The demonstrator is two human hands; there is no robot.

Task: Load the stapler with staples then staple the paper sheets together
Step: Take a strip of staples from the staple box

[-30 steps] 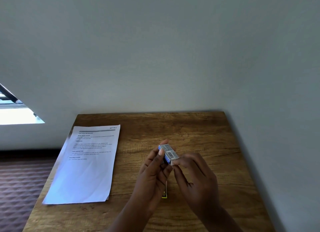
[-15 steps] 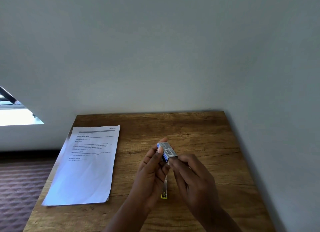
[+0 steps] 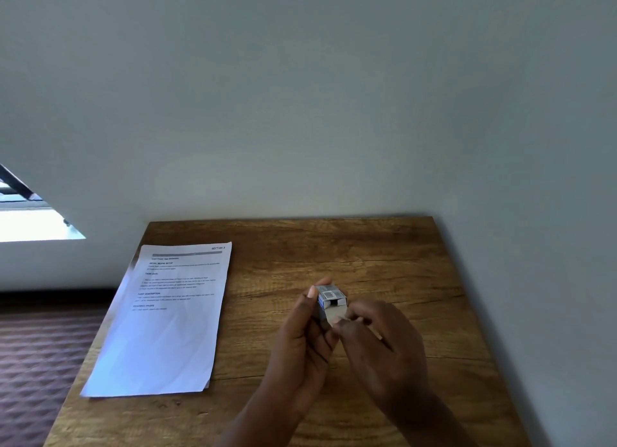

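Observation:
A small blue and grey staple box [image 3: 329, 298] is held above the middle of the wooden table [image 3: 384, 253]. My left hand [image 3: 300, 339] grips its left side with fingers and thumb. My right hand [image 3: 380, 343] pinches the box's brown inner tray, which sticks out of the sleeve toward me. Printed paper sheets [image 3: 167, 316] lie flat on the table's left part. The stapler is hidden behind my hands.
A plain grey wall rises right behind the table and along its right side. A patterned carpet [image 3: 36, 356] covers the floor to the left, below a bright window [image 3: 30, 219].
My right hand has pulled the inner tray part way out of the box sleeve. The stapler's yellow end, seen between my hands before, is now covered.

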